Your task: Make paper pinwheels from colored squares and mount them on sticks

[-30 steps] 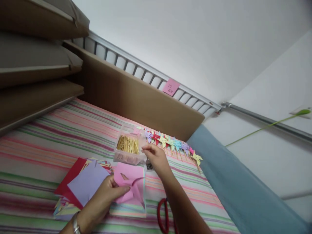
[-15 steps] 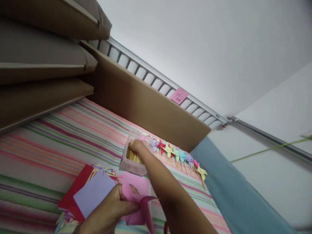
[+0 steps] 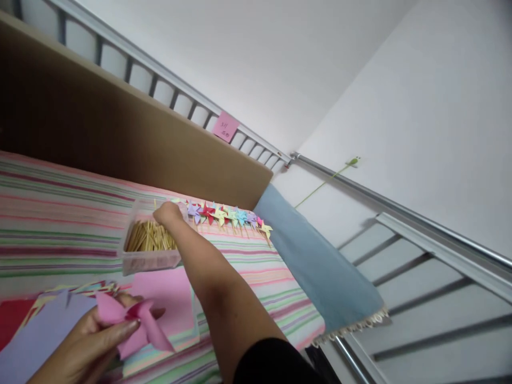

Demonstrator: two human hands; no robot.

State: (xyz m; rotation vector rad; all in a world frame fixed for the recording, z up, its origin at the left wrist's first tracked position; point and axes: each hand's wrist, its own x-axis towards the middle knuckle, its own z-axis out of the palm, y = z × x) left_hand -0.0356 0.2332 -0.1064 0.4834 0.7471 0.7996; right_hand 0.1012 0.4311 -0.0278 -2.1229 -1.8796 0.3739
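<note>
My left hand pinches a pink paper pinwheel, its corners folded in to the centre under my thumb. At the clear plastic box full of thin wooden sticks, my right hand is closed over the far side. The tip of one stick shows above its fingers; the rest is hidden by the hand. Beneath the pinwheel lie pink paper squares. Beside my left wrist is a pile of lilac paper and red paper.
Finished pinwheels on sticks lie in a row beyond my right arm on the striped cloth. A brown board stands along the back, before a metal railing bearing a pink note. Blue cloth hangs at the right.
The view has swung right, taking the stacked cushions out of sight. My right hand has risen from among the sticks, with a stick tip now showing. The pinwheel's folds are gathered at its centre.
</note>
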